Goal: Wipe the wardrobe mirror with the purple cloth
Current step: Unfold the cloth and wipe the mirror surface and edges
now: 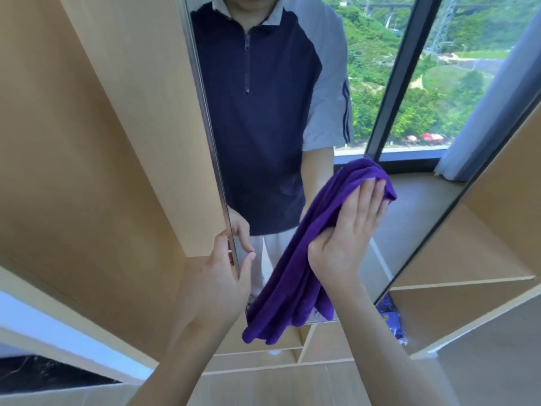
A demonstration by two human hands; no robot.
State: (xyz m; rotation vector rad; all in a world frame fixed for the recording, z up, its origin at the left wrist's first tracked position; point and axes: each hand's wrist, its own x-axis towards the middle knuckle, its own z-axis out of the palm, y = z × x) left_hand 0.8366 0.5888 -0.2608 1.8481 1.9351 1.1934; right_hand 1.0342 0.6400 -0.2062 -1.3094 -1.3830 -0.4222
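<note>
I am in the wiping step: my right hand point(349, 227) presses the purple cloth point(295, 268) flat against the wardrobe mirror point(415, 218), fingers straight. The cloth's tail hangs past the bottom edge. My left hand point(218, 284) grips the mirror's left edge. Next, I judge, comes sweeping toward the unwiped glass, keeping pressure even.

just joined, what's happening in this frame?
A person is cleaning a wardrobe mirror. The right hand presses a purple cloth flat against the glass, fingers straight, with most of the cloth hanging down below the palm. The left hand holds the mirror's left edge, thumb on the glass side and fingers around the frame, apparently steadying the panel. The mirror reflects the person's torso and a window with greenery outside.
</note>
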